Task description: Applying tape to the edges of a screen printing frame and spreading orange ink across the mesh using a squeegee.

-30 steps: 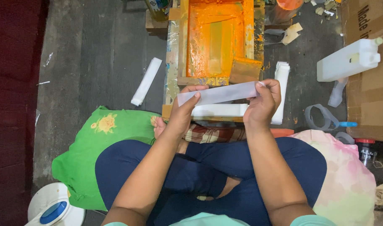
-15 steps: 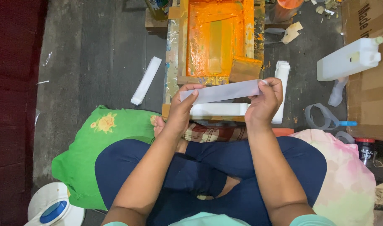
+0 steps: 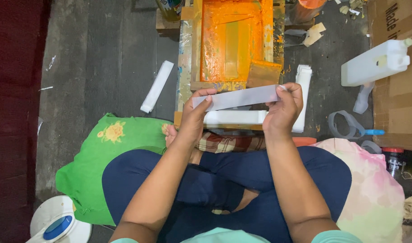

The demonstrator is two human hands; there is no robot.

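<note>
Person sitting cross-legged on the floor, left hand (image 3: 194, 118) and right hand (image 3: 283, 109) pinching opposite ends of a long white strip (image 3: 236, 97), fingers closed on it so it is staying flat and taut just above a stack of white strips (image 3: 235, 117) on the wooden board edge; orange ink-covered printing screen (image 3: 233, 40) lying just beyond, within easy reach; second strip stack (image 3: 301, 96) standing to the right, another (image 3: 157, 86) lying left on the floor; white plastic jug (image 3: 376, 63) sitting far right, green cloth (image 3: 102, 153) lying near left
</note>
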